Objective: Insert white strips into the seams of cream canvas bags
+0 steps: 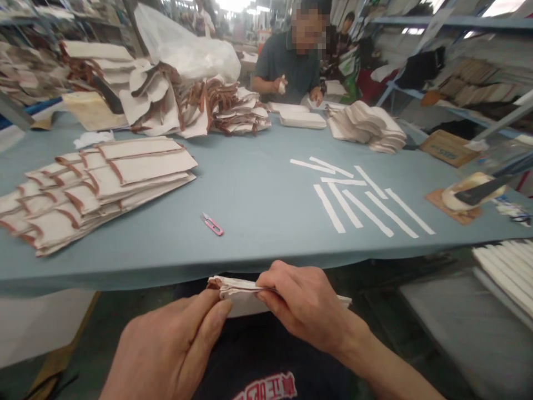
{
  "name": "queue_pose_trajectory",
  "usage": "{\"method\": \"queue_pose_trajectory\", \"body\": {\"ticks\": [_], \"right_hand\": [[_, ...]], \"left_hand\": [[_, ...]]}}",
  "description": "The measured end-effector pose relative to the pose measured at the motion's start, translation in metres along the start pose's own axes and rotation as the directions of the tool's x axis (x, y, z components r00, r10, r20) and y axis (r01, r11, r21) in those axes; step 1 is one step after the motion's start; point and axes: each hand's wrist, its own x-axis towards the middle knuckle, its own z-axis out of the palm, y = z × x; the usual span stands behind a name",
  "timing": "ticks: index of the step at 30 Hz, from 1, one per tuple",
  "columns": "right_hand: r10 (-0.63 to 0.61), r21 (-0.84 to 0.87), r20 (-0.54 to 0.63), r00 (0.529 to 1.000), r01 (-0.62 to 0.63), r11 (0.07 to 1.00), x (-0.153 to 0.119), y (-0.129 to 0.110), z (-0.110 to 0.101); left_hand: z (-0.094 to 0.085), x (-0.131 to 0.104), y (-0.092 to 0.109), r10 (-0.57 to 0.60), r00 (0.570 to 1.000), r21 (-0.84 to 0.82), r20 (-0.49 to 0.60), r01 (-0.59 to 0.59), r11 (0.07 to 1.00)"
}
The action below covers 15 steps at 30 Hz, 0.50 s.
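Observation:
Between my two hands, just off the table's front edge, I hold a folded cream fabric piece with a brown edge at its left end. My left hand pinches that brown-edged end between thumb and fingers. Further right, my right hand grips the upper fold, thumb below and fingers on top; part of the fabric shows past it on the right. On the table ahead lie pink thread snips. Several white strips are spread to the right of them.
Overlapping cream pieces with brown edges cover the left of the blue-grey table. Behind stand a heap of brown-trimmed pieces and a plastic bag. A co-worker is across the table. At right are a cardboard box and a tape roll.

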Motion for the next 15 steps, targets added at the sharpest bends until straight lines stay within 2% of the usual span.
{"method": "queue_pose_trajectory", "body": {"ticks": [2,3,7,10,12,15], "right_hand": [[0.019,0.03,0.024,1.0,-0.019,0.999,-0.005,-0.001,0.007],[0.035,0.06,0.03,0.999,-0.037,0.997,-0.007,-0.002,0.009],[0.125,0.209,0.037,0.992,-0.13,0.969,-0.016,-0.003,0.014],[0.22,0.354,0.067,0.973,-0.229,0.907,-0.02,-0.005,0.019],[0.322,0.501,0.144,0.936,-0.35,0.792,-0.021,-0.007,0.022],[0.448,0.658,0.342,0.826,-0.551,0.513,-0.016,-0.008,0.025]], "left_hand": [[-0.004,0.01,0.005,0.095,0.995,0.004,0.04,-0.096,0.995],[-0.004,0.014,0.006,0.11,0.992,-0.043,0.069,-0.107,0.993],[0.006,0.021,0.009,-0.018,0.982,-0.33,0.189,0.081,0.94],[0.01,0.023,0.008,-0.077,0.98,-0.369,0.185,0.142,0.918],[0.011,0.025,0.008,-0.084,0.978,-0.339,0.189,0.145,0.93],[0.013,0.025,0.006,-0.094,0.976,-0.267,0.197,0.146,0.953]]}}
